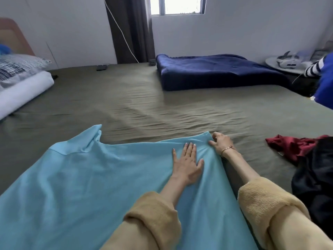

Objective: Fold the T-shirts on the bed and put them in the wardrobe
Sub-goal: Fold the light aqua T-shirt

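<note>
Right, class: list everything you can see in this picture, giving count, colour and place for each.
T-shirt: one, light blue, spread on the near bed.
Bed sheet: one, olive, under everything.
Blanket: one, navy, far side by the wall.
Garment: one, red, crumpled at the right.
Dark clothing: one heap, black, right edge.
Pillow: one, striped, far left.
Curtain: one, dark, beside the window.
Left hand: flat on the shirt.
Right hand: pinches the shirt's edge.

The light blue T-shirt [86, 177] is cut off by the bottom and left edges. The black garment [317, 179] and a blue garment [326, 82] are cropped at the right edge. The fingertips of the right hand [220, 142] are partly hidden in cloth, perhaps pinching it. Small dark objects [101, 67] by the far wall cannot be identified.
</note>
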`<act>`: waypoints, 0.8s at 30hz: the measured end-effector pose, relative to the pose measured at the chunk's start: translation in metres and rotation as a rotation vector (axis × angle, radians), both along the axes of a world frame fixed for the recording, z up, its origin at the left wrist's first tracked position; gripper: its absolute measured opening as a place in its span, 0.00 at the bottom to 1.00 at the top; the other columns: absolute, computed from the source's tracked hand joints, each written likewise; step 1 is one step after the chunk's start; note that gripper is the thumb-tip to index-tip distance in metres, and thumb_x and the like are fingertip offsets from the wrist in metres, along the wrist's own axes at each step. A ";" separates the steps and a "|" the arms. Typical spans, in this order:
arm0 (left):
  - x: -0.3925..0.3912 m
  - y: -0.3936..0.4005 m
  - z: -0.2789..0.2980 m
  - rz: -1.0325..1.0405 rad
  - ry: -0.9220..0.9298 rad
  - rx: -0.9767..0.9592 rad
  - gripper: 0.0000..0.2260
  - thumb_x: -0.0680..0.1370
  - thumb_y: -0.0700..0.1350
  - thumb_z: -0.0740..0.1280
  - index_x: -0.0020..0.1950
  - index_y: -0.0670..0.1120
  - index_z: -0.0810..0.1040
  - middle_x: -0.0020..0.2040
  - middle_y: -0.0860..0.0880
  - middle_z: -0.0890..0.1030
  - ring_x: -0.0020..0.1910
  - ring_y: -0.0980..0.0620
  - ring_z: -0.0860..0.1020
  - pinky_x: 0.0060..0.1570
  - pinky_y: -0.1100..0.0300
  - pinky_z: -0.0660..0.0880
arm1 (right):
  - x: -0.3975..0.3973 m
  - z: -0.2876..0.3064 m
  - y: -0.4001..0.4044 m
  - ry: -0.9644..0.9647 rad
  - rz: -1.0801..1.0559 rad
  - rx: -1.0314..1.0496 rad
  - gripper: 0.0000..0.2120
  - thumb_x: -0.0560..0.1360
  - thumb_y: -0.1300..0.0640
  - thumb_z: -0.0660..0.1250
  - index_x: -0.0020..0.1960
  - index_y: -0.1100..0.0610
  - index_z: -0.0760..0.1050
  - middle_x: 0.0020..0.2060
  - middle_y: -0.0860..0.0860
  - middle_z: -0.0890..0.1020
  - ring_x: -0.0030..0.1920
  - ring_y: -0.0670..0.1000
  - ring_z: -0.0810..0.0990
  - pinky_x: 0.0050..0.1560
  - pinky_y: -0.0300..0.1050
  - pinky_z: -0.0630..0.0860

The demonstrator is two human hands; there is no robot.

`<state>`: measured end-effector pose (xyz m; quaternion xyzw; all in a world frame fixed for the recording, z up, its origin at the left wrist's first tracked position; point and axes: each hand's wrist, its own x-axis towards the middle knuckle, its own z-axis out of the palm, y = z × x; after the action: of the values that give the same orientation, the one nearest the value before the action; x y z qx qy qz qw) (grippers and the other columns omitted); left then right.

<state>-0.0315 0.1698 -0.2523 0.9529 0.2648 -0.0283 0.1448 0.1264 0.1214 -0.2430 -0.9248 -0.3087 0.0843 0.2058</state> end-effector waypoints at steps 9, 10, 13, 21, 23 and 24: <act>0.025 -0.009 -0.003 -0.034 0.027 -0.012 0.29 0.82 0.58 0.45 0.78 0.47 0.39 0.78 0.51 0.38 0.76 0.55 0.35 0.68 0.39 0.28 | 0.006 -0.006 -0.015 0.140 -0.110 0.091 0.21 0.80 0.51 0.58 0.62 0.68 0.69 0.61 0.66 0.75 0.63 0.62 0.73 0.57 0.46 0.66; 0.023 -0.011 -0.002 -0.027 0.036 -0.005 0.29 0.82 0.58 0.45 0.78 0.47 0.39 0.78 0.51 0.37 0.75 0.55 0.35 0.67 0.38 0.28 | 0.001 -0.005 -0.016 0.171 -0.123 0.071 0.23 0.81 0.49 0.57 0.63 0.68 0.67 0.62 0.66 0.74 0.64 0.62 0.72 0.58 0.46 0.65; 0.008 -0.027 -0.003 -0.023 -0.017 0.067 0.28 0.83 0.57 0.44 0.78 0.47 0.39 0.78 0.51 0.37 0.75 0.55 0.35 0.66 0.36 0.28 | -0.008 0.004 -0.027 0.224 -0.114 -0.005 0.25 0.81 0.47 0.56 0.64 0.68 0.69 0.64 0.65 0.73 0.66 0.61 0.71 0.59 0.45 0.65; -0.068 -0.075 -0.009 -0.072 -0.085 0.091 0.25 0.83 0.55 0.44 0.78 0.50 0.41 0.78 0.52 0.38 0.76 0.56 0.35 0.65 0.42 0.25 | -0.050 0.018 -0.076 0.073 -0.093 -0.023 0.17 0.78 0.54 0.61 0.57 0.67 0.74 0.57 0.64 0.77 0.61 0.60 0.74 0.59 0.47 0.67; -0.093 -0.090 -0.002 -0.103 -0.137 0.186 0.25 0.82 0.56 0.45 0.78 0.50 0.48 0.79 0.50 0.45 0.77 0.54 0.41 0.66 0.42 0.27 | -0.076 0.015 -0.102 0.015 -0.074 0.007 0.13 0.77 0.57 0.62 0.54 0.67 0.74 0.55 0.64 0.78 0.58 0.60 0.75 0.57 0.47 0.67; -0.105 -0.098 -0.002 -0.118 -0.191 0.289 0.25 0.81 0.56 0.50 0.77 0.50 0.58 0.78 0.48 0.56 0.77 0.53 0.52 0.68 0.42 0.35 | -0.090 0.011 -0.114 -0.005 -0.069 0.015 0.12 0.77 0.57 0.62 0.52 0.67 0.74 0.54 0.63 0.78 0.57 0.59 0.75 0.56 0.47 0.68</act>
<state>-0.1368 0.0715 -0.2544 0.9761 0.1949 0.0920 0.0287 0.0363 0.0076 -0.2322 -0.9334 -0.2779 0.0727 0.2149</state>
